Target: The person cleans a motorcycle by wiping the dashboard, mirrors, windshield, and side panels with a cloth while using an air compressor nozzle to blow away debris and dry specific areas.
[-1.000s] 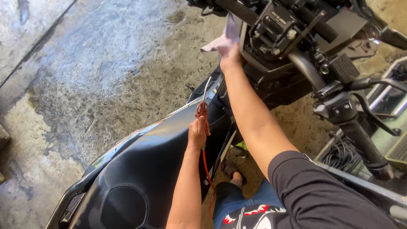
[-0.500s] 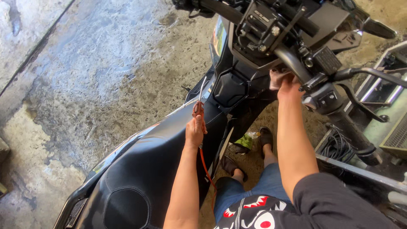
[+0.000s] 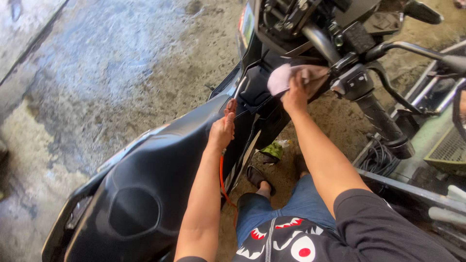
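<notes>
Clamped grips, two items. Left hand [image 3: 222, 130]: fingers closed round a red air gun [image 3: 231, 106], its thin nozzle aimed at the scooter's inner front panel [image 3: 252, 90]; hand rests at the front edge of the seat [image 3: 160, 170]. Orange hose [image 3: 222, 180] runs from under this hand down along the seat's right side.

Right hand [image 3: 294, 97]: fingers closed on a pale pink cloth [image 3: 280, 78], pressed against the panel just below the handlebar [image 3: 320, 41]. Cloth spreads left and right of the hand, touching the dark bodywork.

Scooter: black, seat at lower left, handlebar and switch housing [image 3: 353, 82] at upper right, right grip [image 3: 383, 123] slanting down toward the right edge. Brake lever [image 3: 412, 48] above it.

Floor [image 3: 121, 68]: rough concrete, wet patch at upper left. Green rag [image 3: 273, 150] lies on the floor beside the scooter, near the person's sandalled foot [image 3: 257, 178]. Coiled black cable [image 3: 376, 162] sits at the right, below the handlebar end.

Person: jeans, dark printed shirt, both forearms bare.
</notes>
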